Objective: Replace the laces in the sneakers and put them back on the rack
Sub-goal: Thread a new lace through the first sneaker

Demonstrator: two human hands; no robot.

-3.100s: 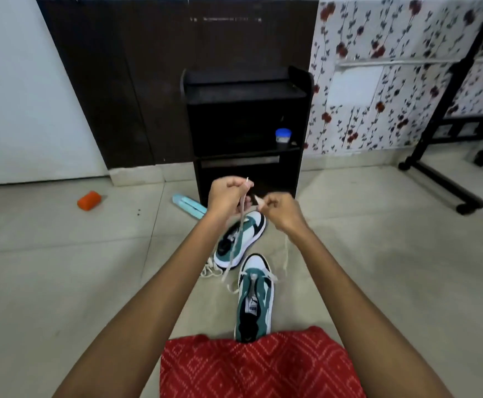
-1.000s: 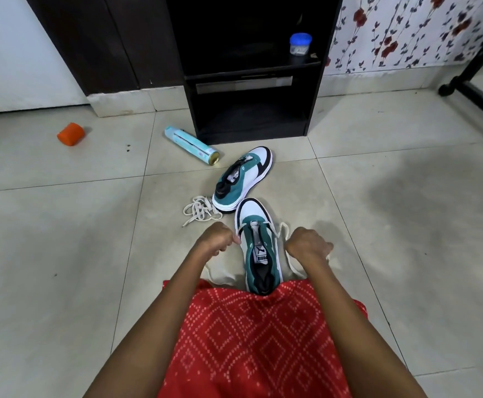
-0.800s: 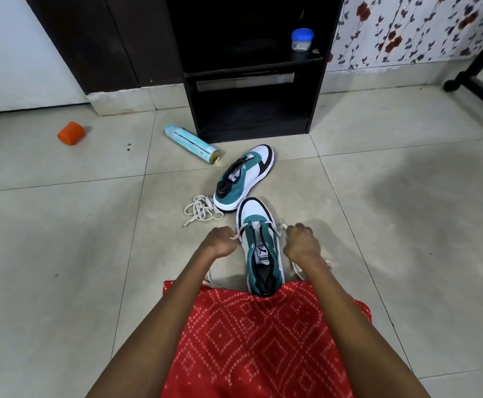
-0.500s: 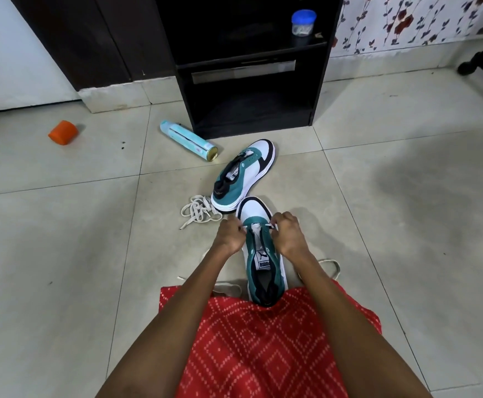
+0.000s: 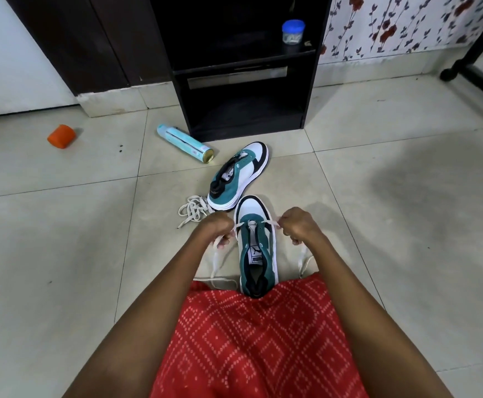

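Observation:
A teal, white and black sneaker [image 5: 256, 245] stands on the floor tiles in front of my lap, toe pointing away. A white lace [image 5: 269, 224] runs through its lowest eyelets. My left hand [image 5: 215, 228] grips the lace's left end beside the shoe. My right hand [image 5: 296, 226] grips the right end, and both ends trail down to the floor. The second sneaker [image 5: 236, 176], without a lace, lies angled just beyond. A loose bundle of white lace [image 5: 192, 209] sits to its left. The black shoe rack [image 5: 243, 67] stands against the wall behind.
A light-blue spray can [image 5: 185, 142] lies on the floor left of the rack. An orange object [image 5: 61, 136] rests further left. A blue-lidded jar [image 5: 292, 31] stands on the rack's shelf. A black wheeled frame [image 5: 475, 67] is at the right. My red patterned garment [image 5: 257, 340] covers my lap.
My hands came down from chest height to the near sneaker. In the last half second they moved apart, drawing the lace ends out to either side.

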